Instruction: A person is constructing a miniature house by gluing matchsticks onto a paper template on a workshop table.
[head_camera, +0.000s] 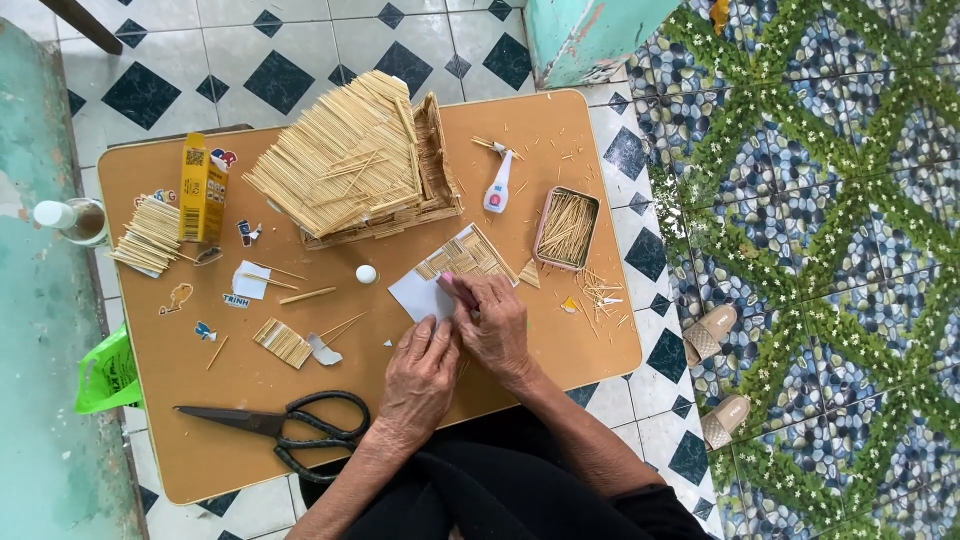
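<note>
Pressing down on white paper sheet (418, 296) near table (560, 120) front edge, both hands side by side. Left hand (420, 375) flat, fingers curled onto paper edge, gripping nothing visible. Right hand (495, 325) closed around pink tool (457, 290), tip at toothpick panel (468, 255). Toothpick house (355, 160) behind, black scissors (290, 425) left, glue bottle (497, 187), toothpick tin (567, 228) right.

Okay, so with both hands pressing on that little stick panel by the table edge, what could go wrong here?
1. The right hand holds a pink tool on the stick panel; a slip toward the left hand might nick it.
2. The scissors lie near the table's front edge and could get knocked off.
3. The tin of sticks could tip if bumped.
</note>
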